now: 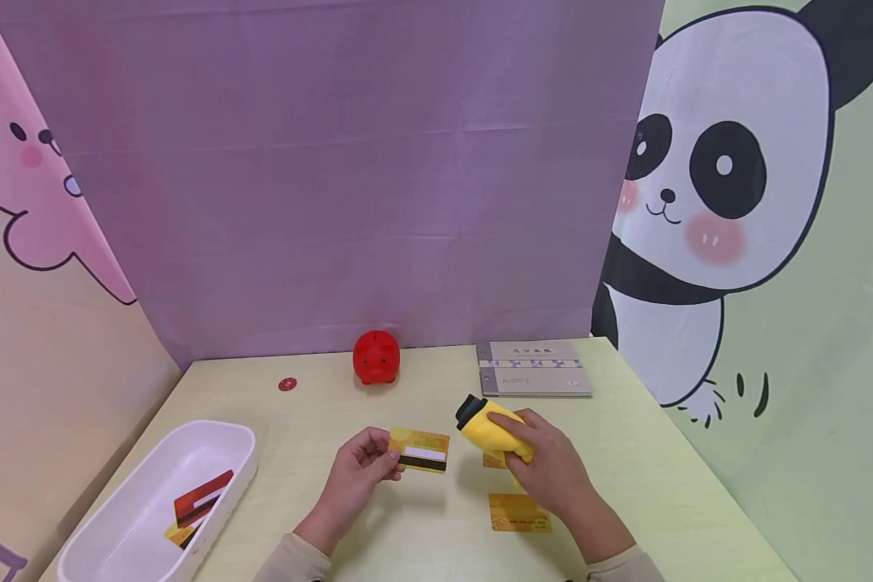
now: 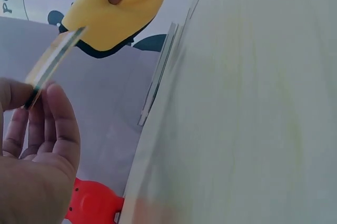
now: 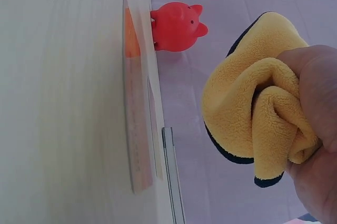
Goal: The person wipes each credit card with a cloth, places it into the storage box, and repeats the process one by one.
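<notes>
Passing room lies between the red pig (image 1: 376, 358) and grey book (image 1: 534, 381); nearer, the yellow cloth (image 1: 489, 431) obstructs.

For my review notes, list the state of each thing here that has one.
Held card: raised, striped side toward head camera
Cloth: bunched up
Left hand: pinching held card
Right hand: gripping cloth
Near loose card: lying flat
Far loose card: partly hidden
Tray: holding red card, yellow card
Piggy bank: upright
Book: closed
Red disc: lying flat

The left sleeve (image 1: 293, 559) and right sleeve (image 1: 626, 567) are beige (pale, plain).
</notes>
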Available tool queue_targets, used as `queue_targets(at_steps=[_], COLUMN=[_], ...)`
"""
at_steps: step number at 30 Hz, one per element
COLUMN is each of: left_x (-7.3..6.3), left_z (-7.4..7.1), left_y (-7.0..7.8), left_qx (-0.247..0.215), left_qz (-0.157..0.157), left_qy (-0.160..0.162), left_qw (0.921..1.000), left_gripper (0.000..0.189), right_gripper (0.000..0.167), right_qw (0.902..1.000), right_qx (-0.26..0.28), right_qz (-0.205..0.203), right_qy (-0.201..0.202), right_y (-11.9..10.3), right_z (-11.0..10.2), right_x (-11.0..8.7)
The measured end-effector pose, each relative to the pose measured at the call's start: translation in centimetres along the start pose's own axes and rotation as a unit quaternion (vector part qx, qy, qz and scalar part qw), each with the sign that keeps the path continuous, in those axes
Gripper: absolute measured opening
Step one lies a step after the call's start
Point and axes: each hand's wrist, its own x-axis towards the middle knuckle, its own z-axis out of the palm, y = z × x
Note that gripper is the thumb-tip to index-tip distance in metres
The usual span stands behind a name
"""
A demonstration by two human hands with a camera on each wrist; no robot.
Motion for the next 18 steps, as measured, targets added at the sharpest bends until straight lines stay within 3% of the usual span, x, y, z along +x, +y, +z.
queue_targets(at_steps=[7, 18], left_x=[0.12, -0.07], left_z=[-0.10, 0.05], left_y=[-0.24, -0.04], left_qx=[0.000, -0.002], left_qz=[-0.002, -0.011], left_qy=[-0.011, 0.018], left_qw=[0.9999, 0.9998], left_gripper=[0.048, 0.043], right_gripper=[0.063, 0.063], right_qw=[1.0000, 0.9999], right_qx=[-0.001, 0.000], right_qz=[-0.001, -0.004], right_qy=[0.006, 0.015], right_y=[0.07, -0.27], right_z=[0.01, -0.16], right_x=[0.07, 0.09])
